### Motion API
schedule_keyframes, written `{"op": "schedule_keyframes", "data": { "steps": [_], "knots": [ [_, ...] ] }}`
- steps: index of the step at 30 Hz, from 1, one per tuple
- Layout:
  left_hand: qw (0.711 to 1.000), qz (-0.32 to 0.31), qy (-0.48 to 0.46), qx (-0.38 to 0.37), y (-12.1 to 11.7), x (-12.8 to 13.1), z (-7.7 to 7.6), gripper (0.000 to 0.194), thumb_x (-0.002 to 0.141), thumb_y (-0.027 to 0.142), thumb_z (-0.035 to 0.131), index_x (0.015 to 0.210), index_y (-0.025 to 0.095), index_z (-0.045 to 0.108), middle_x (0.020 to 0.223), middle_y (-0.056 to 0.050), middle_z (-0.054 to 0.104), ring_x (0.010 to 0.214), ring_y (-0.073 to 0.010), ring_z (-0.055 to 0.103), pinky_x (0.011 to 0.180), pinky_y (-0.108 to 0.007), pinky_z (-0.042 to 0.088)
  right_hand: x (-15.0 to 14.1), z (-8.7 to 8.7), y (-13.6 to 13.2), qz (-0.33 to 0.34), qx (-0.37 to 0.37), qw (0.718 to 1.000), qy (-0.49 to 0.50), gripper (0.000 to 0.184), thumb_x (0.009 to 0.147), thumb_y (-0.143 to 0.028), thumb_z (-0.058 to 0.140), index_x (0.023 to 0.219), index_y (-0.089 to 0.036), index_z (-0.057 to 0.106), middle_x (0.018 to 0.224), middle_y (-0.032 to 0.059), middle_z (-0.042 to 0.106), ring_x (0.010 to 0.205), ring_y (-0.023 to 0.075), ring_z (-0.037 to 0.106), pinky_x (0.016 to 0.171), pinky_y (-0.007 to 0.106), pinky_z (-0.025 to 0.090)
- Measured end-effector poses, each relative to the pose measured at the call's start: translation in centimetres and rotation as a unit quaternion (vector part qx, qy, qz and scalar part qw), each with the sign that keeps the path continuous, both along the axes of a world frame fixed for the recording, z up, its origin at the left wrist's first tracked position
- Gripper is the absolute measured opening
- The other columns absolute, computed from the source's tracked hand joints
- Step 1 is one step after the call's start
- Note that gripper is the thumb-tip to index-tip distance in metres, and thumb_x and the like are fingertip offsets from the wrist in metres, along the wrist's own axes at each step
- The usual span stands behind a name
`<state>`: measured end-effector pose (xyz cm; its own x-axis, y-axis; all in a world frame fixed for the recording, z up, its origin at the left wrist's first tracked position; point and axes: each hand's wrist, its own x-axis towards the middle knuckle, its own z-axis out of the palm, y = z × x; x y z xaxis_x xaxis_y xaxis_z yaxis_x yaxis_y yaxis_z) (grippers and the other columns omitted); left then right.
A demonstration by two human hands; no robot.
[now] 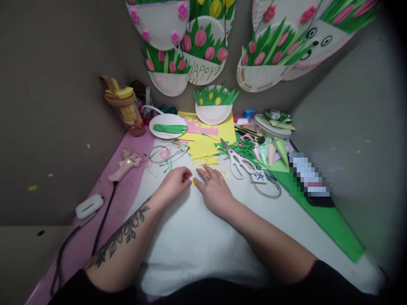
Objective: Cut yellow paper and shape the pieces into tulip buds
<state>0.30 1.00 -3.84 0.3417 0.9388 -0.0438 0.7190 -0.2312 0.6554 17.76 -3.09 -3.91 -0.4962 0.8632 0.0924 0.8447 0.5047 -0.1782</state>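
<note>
My left hand [178, 181] is closed, with its fingers curled together; whatever they may hold is hidden. Close beside it, my right hand [216, 188] lies on the white work surface with its fingers stretched out and apart. A small yellow paper piece [192, 181] shows between the left fingertips and the right thumb; which fingers touch it I cannot tell. Yellow paper cut-outs [203, 161] lie just beyond the hands, below a yellow paper sheet [202, 149]. White-handled scissors [238, 163] rest to the right of my right hand.
A pink glue gun [125, 166] and a lidded tumbler [127, 112] are at left. Green paper strips [244, 146] lie behind the scissors. A phone [310, 180] rests on green sheet material [337, 231]. Paper-plate tulip crafts [213, 110] hang at the back.
</note>
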Motion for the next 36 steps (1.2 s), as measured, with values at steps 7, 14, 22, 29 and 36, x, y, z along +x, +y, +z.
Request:
{"op": "schedule_keyframes", "data": {
  "steps": [7,14,22,29,36],
  "knots": [
    [1.000,-0.003,0.029,0.010,-0.4,0.3,0.6,0.020,0.074,0.020,0.055,0.092,0.016,0.065,0.089,-0.006,0.065,0.079,-0.0186,0.060,0.071,-0.028,0.045,0.9,-1.3,0.3,-0.020,0.016,0.992,0.124,0.042,0.080,-0.006,0.053,0.115,-0.025,0.067,0.141,0.0119,0.047,0.136,0.0349,0.029,0.104,0.058,0.033],
    [0.998,0.005,0.061,0.015,-0.9,0.7,0.6,0.020,0.072,0.023,0.058,0.091,0.020,0.063,0.091,-0.004,0.063,0.083,-0.0199,0.060,0.073,-0.030,0.044,1.6,-2.4,1.2,-0.052,0.097,0.947,0.300,0.034,0.084,-0.010,0.049,0.108,-0.023,0.069,0.115,0.0098,0.063,0.120,0.0277,0.046,0.102,0.051,0.042],
    [0.995,-0.007,-0.094,-0.035,-0.7,0.7,0.1,0.004,0.074,0.023,0.057,0.077,0.019,0.057,0.073,0.001,0.061,0.067,-0.0135,0.054,0.060,-0.024,0.038,1.2,-1.9,1.0,-0.051,0.057,0.939,0.334,0.028,0.080,-0.015,0.058,0.105,-0.023,0.068,0.110,0.0097,0.064,0.107,0.0263,0.052,0.095,0.048,0.045],
    [0.956,0.043,-0.270,-0.104,-0.4,1.1,0.5,0.018,0.069,0.029,0.065,0.078,0.016,0.055,0.069,0.003,0.058,0.060,-0.0097,0.050,0.056,-0.021,0.037,0.9,-1.6,0.9,-0.084,0.021,0.917,0.389,0.005,0.079,-0.019,0.062,0.079,-0.023,0.064,0.099,0.0078,0.064,0.101,0.0235,0.055,0.089,0.041,0.047],
    [0.970,0.026,-0.223,-0.096,-1.2,1.8,1.7,0.021,0.072,0.036,0.062,0.077,0.015,0.060,0.067,0.002,0.057,0.059,-0.0100,0.046,0.056,-0.022,0.034,0.6,-1.2,1.0,-0.076,-0.004,0.909,0.409,0.014,0.080,-0.016,0.058,0.067,-0.022,0.057,0.091,0.0052,0.063,0.094,0.0211,0.054,0.086,0.038,0.043]
  ]
}}
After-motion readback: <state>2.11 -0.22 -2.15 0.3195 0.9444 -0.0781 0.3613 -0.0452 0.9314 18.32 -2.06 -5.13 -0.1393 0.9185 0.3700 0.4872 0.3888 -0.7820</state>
